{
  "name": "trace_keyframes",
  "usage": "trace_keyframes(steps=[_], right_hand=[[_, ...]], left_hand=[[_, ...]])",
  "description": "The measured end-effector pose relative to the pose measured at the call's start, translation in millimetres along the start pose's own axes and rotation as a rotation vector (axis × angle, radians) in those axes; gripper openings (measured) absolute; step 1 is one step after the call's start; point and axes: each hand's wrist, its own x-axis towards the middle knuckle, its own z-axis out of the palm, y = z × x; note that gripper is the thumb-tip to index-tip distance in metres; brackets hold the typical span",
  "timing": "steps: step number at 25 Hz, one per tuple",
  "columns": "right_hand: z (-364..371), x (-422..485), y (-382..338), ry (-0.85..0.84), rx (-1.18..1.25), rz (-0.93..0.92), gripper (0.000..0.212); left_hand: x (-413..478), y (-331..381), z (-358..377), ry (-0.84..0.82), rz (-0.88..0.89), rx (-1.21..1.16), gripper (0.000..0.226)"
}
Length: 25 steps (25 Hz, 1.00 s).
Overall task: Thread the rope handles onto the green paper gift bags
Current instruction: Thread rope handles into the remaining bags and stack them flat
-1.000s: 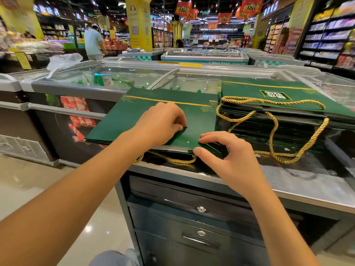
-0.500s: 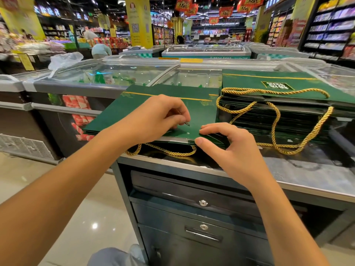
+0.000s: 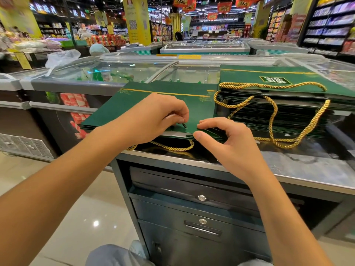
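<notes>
- Head view: the left hand (image 3: pixel 153 120) is curled, pinching the dark rope tip (image 3: pixel 183 125) between thumb and forefinger. The tip points down at the near edge of the top green bag (image 3: pixel 163 100).
- The right hand (image 3: pixel 230 143) grasps that same near edge, forefinger on top and thumb against the edge just beside the tip. I cannot make out the hole itself; it is too small or hidden by the fingers.
- The bag lies flat on a short pile at the front of the metal surface (image 3: pixel 288 166). The gold rope (image 3: pixel 172 147) loops out from under it towards the person.
- To the right, a taller stack of bags (image 3: pixel 278 116) lies just beside it, with gold handles draped down its front.
- Doing the step well, as I judge it: hold the stiff tip close to its end so it cannot bend, and line it up square with the hole.
- The right hand should lift only the top layer, enough to open a gap for the tip to pass.
- Watch the trailing loop: if it snags under the pile, the pull may crease or tear the paper.
</notes>
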Motion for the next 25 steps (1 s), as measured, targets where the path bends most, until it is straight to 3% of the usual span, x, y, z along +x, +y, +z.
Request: trace_keyframes(steps=[5, 15, 19, 25], right_hand=[[-0.5, 0.2, -0.6, -0.009, 0.009, 0.005, 0.024], [0.8, 0.9, -1.1, 0.017, 0.023, 0.006, 0.019], [2.9, 0.9, -0.3, 0.055, 0.02, -0.033, 0.015], [4.5, -1.3, 2.5, 0.148, 0.073, -0.154, 0.015]], left_hand=[[5.3, 2.9, 0.3, -0.042, 0.045, 0.083, 0.012], [-1.8, 5.2, 0.5, 0.011, -0.098, -0.103, 0.017], [-10.2, 7.0, -4.2, -0.079, -0.108, -0.07, 0.027], [-7.4, 8.1, 3.8, -0.019, -0.094, -0.027, 0.023]])
